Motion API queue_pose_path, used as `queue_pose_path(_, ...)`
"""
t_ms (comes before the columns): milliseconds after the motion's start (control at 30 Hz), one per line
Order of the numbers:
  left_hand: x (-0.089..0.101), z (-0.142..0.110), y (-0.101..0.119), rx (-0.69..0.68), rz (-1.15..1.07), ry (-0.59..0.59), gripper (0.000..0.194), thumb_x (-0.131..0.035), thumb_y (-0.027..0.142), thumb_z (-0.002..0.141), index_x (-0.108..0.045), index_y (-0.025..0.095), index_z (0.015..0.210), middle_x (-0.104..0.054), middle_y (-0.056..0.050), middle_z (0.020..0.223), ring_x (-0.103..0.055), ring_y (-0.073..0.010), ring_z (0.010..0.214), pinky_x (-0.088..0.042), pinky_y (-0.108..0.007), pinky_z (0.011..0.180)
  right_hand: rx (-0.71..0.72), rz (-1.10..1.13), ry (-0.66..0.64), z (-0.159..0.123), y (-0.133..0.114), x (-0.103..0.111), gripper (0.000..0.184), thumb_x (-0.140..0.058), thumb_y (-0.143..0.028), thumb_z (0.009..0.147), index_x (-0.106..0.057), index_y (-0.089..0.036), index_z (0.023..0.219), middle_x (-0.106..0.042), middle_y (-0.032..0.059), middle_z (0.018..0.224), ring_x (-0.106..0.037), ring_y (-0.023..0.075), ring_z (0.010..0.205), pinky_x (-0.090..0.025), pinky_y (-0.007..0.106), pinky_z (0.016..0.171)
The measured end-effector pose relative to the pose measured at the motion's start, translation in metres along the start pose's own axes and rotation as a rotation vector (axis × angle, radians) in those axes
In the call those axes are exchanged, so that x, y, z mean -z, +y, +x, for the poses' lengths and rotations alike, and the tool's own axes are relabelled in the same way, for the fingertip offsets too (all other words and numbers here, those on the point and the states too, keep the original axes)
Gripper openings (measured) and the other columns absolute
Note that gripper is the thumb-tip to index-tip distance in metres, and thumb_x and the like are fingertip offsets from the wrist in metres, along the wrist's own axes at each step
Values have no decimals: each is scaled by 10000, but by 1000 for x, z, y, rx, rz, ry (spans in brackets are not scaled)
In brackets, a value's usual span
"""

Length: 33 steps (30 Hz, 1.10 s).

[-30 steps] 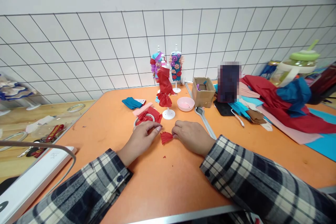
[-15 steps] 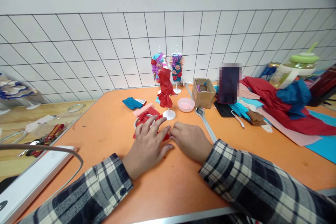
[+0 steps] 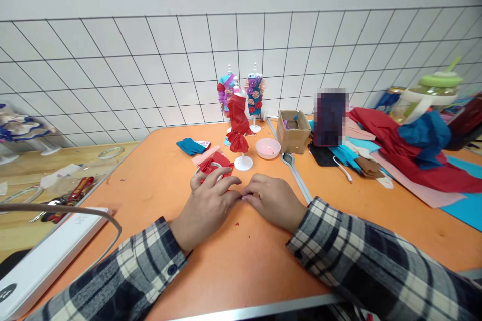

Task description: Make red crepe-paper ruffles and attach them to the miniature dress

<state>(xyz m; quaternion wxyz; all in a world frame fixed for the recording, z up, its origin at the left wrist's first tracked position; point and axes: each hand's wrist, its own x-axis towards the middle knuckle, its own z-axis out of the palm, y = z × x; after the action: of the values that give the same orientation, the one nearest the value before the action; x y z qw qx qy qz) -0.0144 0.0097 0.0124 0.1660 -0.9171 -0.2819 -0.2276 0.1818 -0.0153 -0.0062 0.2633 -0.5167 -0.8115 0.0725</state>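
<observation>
My left hand (image 3: 209, 205) and my right hand (image 3: 274, 201) meet fingertip to fingertip just above the table, both closed in a pinch. Whatever lies between the fingertips is too small to make out. Behind the left fingers lies red crepe paper (image 3: 216, 161) with a pale ring-shaped item on it, partly hidden by that hand. Just beyond both hands stands a small mannequin (image 3: 239, 118) in a red crumpled paper dress, upright on a round white base (image 3: 243, 163). A tiny red scrap (image 3: 237, 223) rests on the table nearer to me.
Two more decorated mannequins stand by the wall, one in a blue flowered dress (image 3: 254, 95). Right of centre are a pink bowl (image 3: 267, 149), a cardboard box (image 3: 293, 133) and coloured paper sheets (image 3: 406, 153). A white power bank-like box (image 3: 56, 256) lies on the left.
My left hand's spread fingers have drawn together into a pinch against the right fingertips. The red piece formerly visible under the left fingers no longer shows there.
</observation>
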Motion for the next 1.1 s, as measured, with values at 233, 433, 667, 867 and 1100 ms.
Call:
queue_pose_path(233, -3, -1, -6, 77, -69, -9, 160, -568, 211, 898, -713, 260, 854, -721, -16, 1066, -560, -277, 1124, -307, -446, 834, -33, 182, 71, 2, 10, 3, 288, -663, -341, 838, -674, -244, 1109, -703, 1, 1025, -603, 109, 704, -416, 245, 671)
queue_pose_path(433, -6, -2, -4, 103, -134, -38, 176, -557, 204, 883, -721, 264, 860, -721, -30, 1046, -558, -281, 1111, -293, -479, 870, -27, 157, -15, 1, 4, 2, 177, -612, -299, 877, -726, -274, 1011, -741, -21, 958, -650, 136, 821, -417, 251, 729)
queue_pose_path(667, -3, 1, -1, 142, -188, -49, 175, -552, 216, 873, -719, 264, 852, -726, -19, 1005, -572, -275, 1091, -279, -492, 901, -62, 154, 1, 1, 5, 2, 191, -624, -312, 858, -717, -251, 1013, -730, -16, 951, -639, 131, 809, -411, 247, 714)
queue_pose_path(867, -6, -1, -1, 144, -211, -68, 175, -550, 234, 876, -718, 266, 842, -725, -22, 995, -562, -278, 1100, -265, -510, 923, -42, 128, -38, 1, 2, 3, 122, -597, -228, 851, -715, -225, 882, -713, -15, 849, -612, 120, 763, -370, 237, 664)
queue_pose_path(1100, -4, 1, -9, 159, -177, -77, 125, -615, 313, 868, -737, 288, 864, -715, -25, 1052, -546, -288, 1128, -274, -505, 927, -80, 106, 7, 3, 5, 5, 105, -589, -193, 808, -692, -206, 827, -684, -15, 789, -577, 110, 688, -338, 231, 609)
